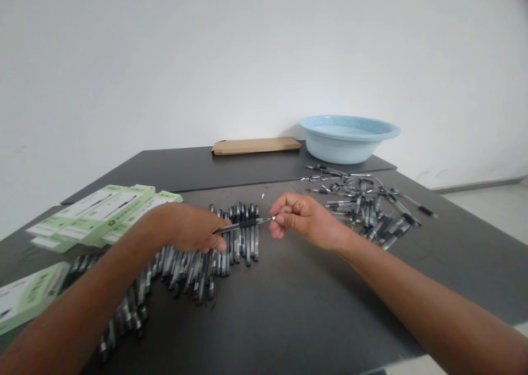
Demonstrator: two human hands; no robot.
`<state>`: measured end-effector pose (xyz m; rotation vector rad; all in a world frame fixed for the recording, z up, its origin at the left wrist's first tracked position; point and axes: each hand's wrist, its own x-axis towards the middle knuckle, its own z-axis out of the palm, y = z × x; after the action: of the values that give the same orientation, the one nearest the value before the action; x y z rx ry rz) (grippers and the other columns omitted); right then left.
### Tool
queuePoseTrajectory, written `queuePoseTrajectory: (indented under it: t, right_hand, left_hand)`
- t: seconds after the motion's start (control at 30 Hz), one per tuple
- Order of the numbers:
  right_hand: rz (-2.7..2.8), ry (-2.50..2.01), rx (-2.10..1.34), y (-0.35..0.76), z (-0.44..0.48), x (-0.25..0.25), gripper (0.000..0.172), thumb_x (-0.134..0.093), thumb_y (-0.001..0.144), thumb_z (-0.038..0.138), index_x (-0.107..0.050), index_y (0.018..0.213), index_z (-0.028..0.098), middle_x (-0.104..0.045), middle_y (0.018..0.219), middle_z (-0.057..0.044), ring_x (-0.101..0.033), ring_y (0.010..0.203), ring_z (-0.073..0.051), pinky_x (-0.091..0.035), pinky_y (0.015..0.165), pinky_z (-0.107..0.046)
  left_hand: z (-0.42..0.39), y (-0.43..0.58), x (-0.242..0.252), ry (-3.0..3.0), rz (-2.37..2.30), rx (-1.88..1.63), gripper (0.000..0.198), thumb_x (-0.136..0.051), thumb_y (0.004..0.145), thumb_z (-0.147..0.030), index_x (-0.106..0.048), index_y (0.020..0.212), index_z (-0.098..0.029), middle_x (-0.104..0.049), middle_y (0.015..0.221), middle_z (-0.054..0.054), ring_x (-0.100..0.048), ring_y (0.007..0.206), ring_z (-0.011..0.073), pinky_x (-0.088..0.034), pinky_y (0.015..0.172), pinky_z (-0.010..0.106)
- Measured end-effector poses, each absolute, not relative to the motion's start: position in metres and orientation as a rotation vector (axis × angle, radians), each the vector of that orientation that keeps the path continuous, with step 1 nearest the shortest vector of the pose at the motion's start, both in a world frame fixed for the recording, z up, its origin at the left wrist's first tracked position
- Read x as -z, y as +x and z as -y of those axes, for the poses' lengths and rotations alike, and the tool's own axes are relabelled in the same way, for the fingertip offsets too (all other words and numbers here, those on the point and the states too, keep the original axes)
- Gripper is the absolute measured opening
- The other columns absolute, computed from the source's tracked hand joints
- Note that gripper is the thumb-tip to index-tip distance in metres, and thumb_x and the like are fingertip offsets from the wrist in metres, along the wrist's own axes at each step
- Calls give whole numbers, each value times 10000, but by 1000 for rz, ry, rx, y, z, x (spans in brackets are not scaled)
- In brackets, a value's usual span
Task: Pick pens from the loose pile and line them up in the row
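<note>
My left hand (201,229) is closed on a clear pen with a black grip (243,224), its writing end pointing right. At that end, my right hand (297,216) pinches a small silvery pen tip (273,218) between thumb and fingers. Whether the tip touches the pen's barrel I cannot tell. Below and behind my left hand lie many capped pens (198,270) in a loose row. Loose pen parts (367,210), with black grips, barrels and refills, are heaped beyond my right hand.
Green and white pen boxes (99,213) are stacked at the left, with another box (31,295) nearer. On the dark table (280,309), a flat brown cardboard piece (256,145) and a light blue basin (346,144) stand at the back. Small metal bits (263,196) lie mid-table.
</note>
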<state>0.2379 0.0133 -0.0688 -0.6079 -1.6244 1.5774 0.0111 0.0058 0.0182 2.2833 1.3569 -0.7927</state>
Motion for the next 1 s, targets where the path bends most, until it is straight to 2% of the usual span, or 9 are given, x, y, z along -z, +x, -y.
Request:
queuePoseTrajectory:
  t: [0.37,0.67,1.0]
  right_hand:
    - [1620,-604,-1581,239,-12,66,233,-657,785,338,-538,860,151,-667,692,-14,-628,621,-113,-501,597,-250]
    - [1644,-593,-1581,237,-7,65,227,-623,816,330,-499,900,159,-654,688,-7,-619,612,-113,-494,589,-254]
    - [1700,-629,-1540,233,-6,68,114,-567,846,237,-501,894,158,-643,691,-4,-607,613,-104,-480,593,-243]
  left_hand:
    - [-8,5,-12,2344,-1331,738,405,-452,849,-439,-615,1115,-180,-723,828,80,-645,771,240,-464,728,312]
    - [-12,2,-4,2346,-1340,730,456,-466,834,-467,-562,1215,-235,-720,946,67,-653,832,241,-461,725,294]
    - [-12,5,-2,2373,-1371,801,503,-469,836,-481,-528,1273,-239,-695,1067,97,-640,929,258,-457,743,290]
